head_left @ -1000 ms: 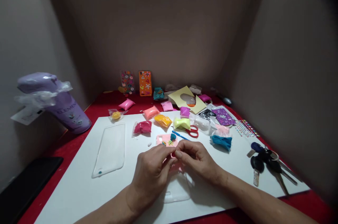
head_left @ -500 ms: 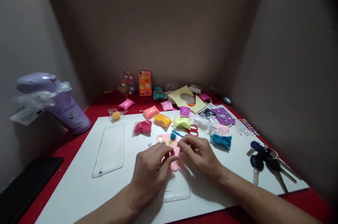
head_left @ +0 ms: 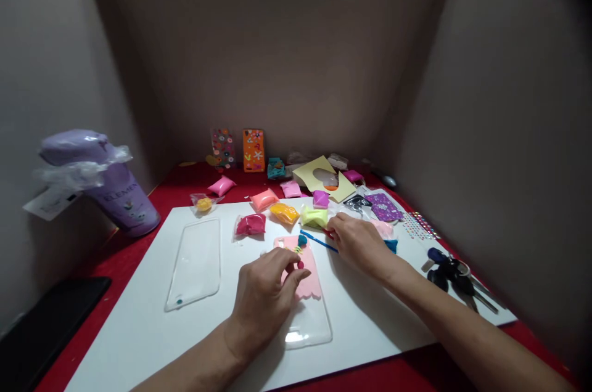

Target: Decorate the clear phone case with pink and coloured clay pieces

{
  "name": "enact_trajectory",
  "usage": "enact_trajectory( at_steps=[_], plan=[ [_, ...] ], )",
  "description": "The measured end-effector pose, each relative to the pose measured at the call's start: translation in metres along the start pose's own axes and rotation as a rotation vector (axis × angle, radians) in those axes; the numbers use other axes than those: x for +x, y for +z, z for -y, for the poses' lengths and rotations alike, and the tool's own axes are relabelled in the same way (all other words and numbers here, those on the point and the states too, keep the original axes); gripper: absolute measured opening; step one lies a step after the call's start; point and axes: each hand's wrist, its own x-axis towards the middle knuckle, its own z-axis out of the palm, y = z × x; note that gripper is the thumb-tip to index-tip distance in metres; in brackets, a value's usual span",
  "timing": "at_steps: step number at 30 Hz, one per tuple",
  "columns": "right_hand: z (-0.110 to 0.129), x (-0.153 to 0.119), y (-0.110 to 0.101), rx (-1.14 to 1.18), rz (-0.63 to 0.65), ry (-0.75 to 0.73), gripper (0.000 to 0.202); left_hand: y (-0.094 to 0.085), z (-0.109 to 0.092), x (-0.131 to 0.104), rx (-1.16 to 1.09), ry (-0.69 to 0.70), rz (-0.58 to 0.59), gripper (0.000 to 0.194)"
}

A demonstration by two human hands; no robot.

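Between the thumb and forefinger of my left hand (head_left: pixel 266 287) is a small red clay ball (head_left: pixel 300 265), pinched above the phone case. That clear phone case (head_left: pixel 319 327) has its upper part covered in pink clay (head_left: pixel 311 284) with a scalloped lower edge. A dark teal lump (head_left: pixel 302 240) and small yellow-green pieces sit near its top; my left hand hides part of it. Farther right, my right hand (head_left: pixel 358 244) has its fingers closed at the red-handled scissors (head_left: pixel 328 233), mostly covering them. A blue stick tool (head_left: pixel 319 241) lies just left of those fingers.
Bagged clay, including crimson (head_left: pixel 251 225), orange (head_left: pixel 284 213) and lime (head_left: pixel 314 217) packs, lines the back of the white board (head_left: pixel 134 312). Another clear case (head_left: pixel 194 262) lies left. Keys (head_left: pixel 457 275) rest at right; a purple wrapped tumbler (head_left: pixel 124 201) stands at far left.
My right hand has moved away from beside my left hand, rightward and back to the scissors. My left hand keeps the red ball over the case. The view has shifted slightly.
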Motion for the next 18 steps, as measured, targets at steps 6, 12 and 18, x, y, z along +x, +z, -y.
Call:
enact_trajectory(
  at_steps=[6,12,18],
  plan=[
    [0.008,0.009,-0.006,-0.105,0.11,-0.057,0.01,-0.001,0.0,0.0,0.006,-0.011,0.001,0.007],
    [0.002,0.01,-0.021,-0.097,0.189,-0.07,0.012,-0.001,0.001,0.001,0.01,-0.018,-0.005,0.006],
    [-0.015,-0.007,-0.031,0.074,0.231,-0.022,0.023,0.0,0.002,0.002,0.007,-0.022,-0.003,0.006]
  ],
)
